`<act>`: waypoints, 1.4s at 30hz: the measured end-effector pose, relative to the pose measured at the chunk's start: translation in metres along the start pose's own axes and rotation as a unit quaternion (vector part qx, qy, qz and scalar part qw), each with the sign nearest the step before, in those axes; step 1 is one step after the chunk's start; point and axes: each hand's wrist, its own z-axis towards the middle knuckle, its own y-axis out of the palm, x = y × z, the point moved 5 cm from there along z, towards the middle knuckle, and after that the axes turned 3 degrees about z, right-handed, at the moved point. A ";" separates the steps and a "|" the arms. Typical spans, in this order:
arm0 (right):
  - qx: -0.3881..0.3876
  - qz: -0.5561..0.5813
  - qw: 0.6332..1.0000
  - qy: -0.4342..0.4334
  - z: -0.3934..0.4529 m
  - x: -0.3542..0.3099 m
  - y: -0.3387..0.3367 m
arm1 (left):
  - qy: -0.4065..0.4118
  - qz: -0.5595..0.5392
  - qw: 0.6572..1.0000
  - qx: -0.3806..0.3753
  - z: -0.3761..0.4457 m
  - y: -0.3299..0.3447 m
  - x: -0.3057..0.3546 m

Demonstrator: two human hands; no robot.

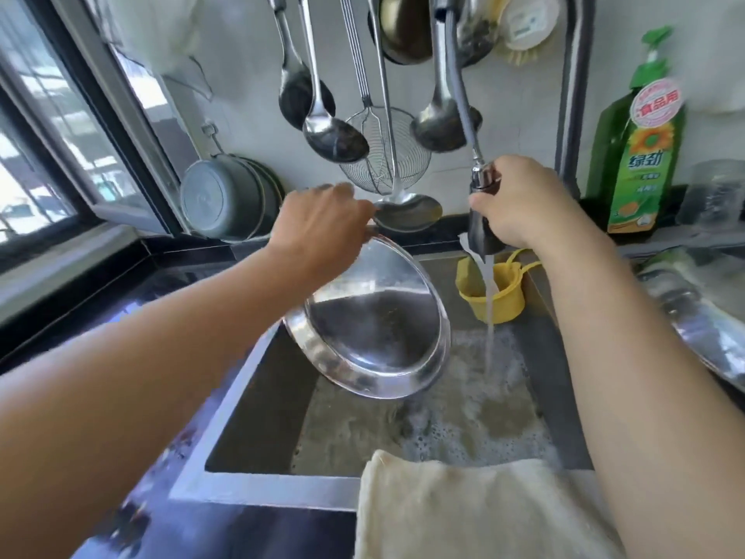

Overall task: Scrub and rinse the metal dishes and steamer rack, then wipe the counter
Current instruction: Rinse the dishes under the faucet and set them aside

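My left hand [322, 223] grips the upper rim of a round metal dish [375, 324] and holds it tilted over the sink [258, 381], its shiny inside facing me. My right hand [520, 203] grips the pull-out faucet spray head [481, 219]. A stream of water [489, 316] runs from it straight down into the foamy water, just right of the dish and not touching it. More metal dishes [701, 312] lie on the counter at the right edge, blurred.
A cream cloth [475, 514] hangs over the sink's front edge. A yellow cup [504, 296] hangs in the sink's back corner. Ladles and a wire skimmer [383, 155] hang on the wall. A green dish soap bottle [641, 155] stands right; grey pots [229, 199] lean left.
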 end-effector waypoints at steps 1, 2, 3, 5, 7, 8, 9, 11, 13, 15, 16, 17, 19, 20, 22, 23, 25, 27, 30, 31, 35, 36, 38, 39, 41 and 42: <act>0.000 -0.001 1.000 0.000 0.000 0.001 -0.002 | 0.030 0.000 1.000 -0.008 0.004 -0.001 -0.006; -0.001 0.001 1.000 0.002 0.000 0.002 -0.003 | 0.050 -0.024 0.998 -0.030 0.005 0.000 -0.012; -0.004 0.005 1.000 0.002 0.000 0.002 -0.004 | 0.051 -0.055 0.995 -0.070 0.004 0.006 -0.019; -0.010 0.014 1.000 0.002 0.000 0.002 -0.003 | 0.006 -0.114 0.981 -0.155 -0.001 0.023 -0.029; -0.015 0.015 1.000 0.001 0.002 0.001 0.000 | -0.052 -0.183 0.966 -0.173 -0.011 0.038 -0.035; -0.014 0.016 1.000 0.002 0.002 -0.001 0.002 | -0.081 -0.215 0.959 -0.168 -0.016 0.044 -0.037; -0.013 0.020 1.000 0.004 0.003 -0.001 0.004 | -0.111 -0.246 0.949 -0.162 -0.023 0.052 -0.041; -0.009 0.037 0.999 0.007 0.003 -0.003 0.009 | -0.176 -0.309 0.918 -0.174 -0.040 0.068 -0.046; -0.005 0.069 0.998 0.003 0.000 -0.008 0.014 | -0.236 -0.380 0.869 -0.213 -0.059 0.085 -0.044; -0.005 0.102 0.995 -0.004 -0.002 -0.011 0.019 | -0.294 -0.435 0.815 -0.244 -0.078 0.100 -0.038; -0.004 0.116 0.993 -0.008 -0.003 -0.014 0.023 | -0.317 -0.460 0.789 -0.257 -0.086 0.106 -0.034; 0.000 0.130 0.992 -0.011 -0.004 -0.017 0.027 | -0.337 -0.480 0.766 -0.263 -0.094 0.112 -0.030; 0.008 0.175 0.985 -0.009 -0.007 -0.023 0.034 | -0.371 -0.509 0.728 -0.271 -0.109 0.125 -0.023; 0.012 0.205 0.979 -0.008 -0.008 -0.025 0.037 | -0.386 -0.521 0.710 -0.274 -0.116 0.130 -0.019; -0.001 0.253 0.967 -0.006 -0.008 -0.027 0.044 | -0.402 -0.547 0.677 -0.283 -0.126 0.142 -0.013; -0.013 0.275 0.961 -0.007 -0.007 -0.028 0.047 | -0.405 -0.557 0.666 -0.288 -0.130 0.147 -0.011; -0.032 0.323 0.946 0.002 -0.008 -0.032 0.050 | -0.409 -0.573 0.650 -0.287 -0.132 0.154 -0.007; -0.057 0.379 0.924 0.008 -0.008 -0.036 0.054 | -0.420 -0.585 0.636 -0.279 -0.132 0.160 -0.006; -0.091 0.431 0.898 0.014 -0.011 -0.041 0.058 | -0.428 -0.607 0.612 -0.271 -0.131 0.163 -0.001; -0.103 0.445 0.890 0.014 -0.012 -0.044 0.058 | -0.429 -0.615 0.606 -0.267 -0.130 0.164 0.000; -0.149 0.481 0.864 0.014 -0.018 -0.050 0.052 | -0.424 -0.624 0.614 -0.235 -0.126 0.163 0.001; -0.159 0.475 0.865 0.014 -0.018 -0.050 0.049 | -0.425 -0.622 0.619 -0.223 -0.126 0.162 0.000; -0.176 0.443 0.879 0.020 -0.018 -0.047 0.042 | -0.431 -0.608 0.638 -0.197 -0.124 0.160 -0.004; -0.179 0.419 0.890 0.023 -0.018 -0.044 0.039 | -0.431 -0.594 0.654 -0.184 -0.123 0.159 -0.008; -0.168 0.365 0.916 0.023 -0.016 -0.038 0.031 | -0.429 -0.554 0.695 -0.160 -0.121 0.156 -0.014; -0.157 0.338 0.928 0.022 -0.014 -0.035 0.028 | -0.430 -0.537 0.710 -0.151 -0.120 0.156 -0.018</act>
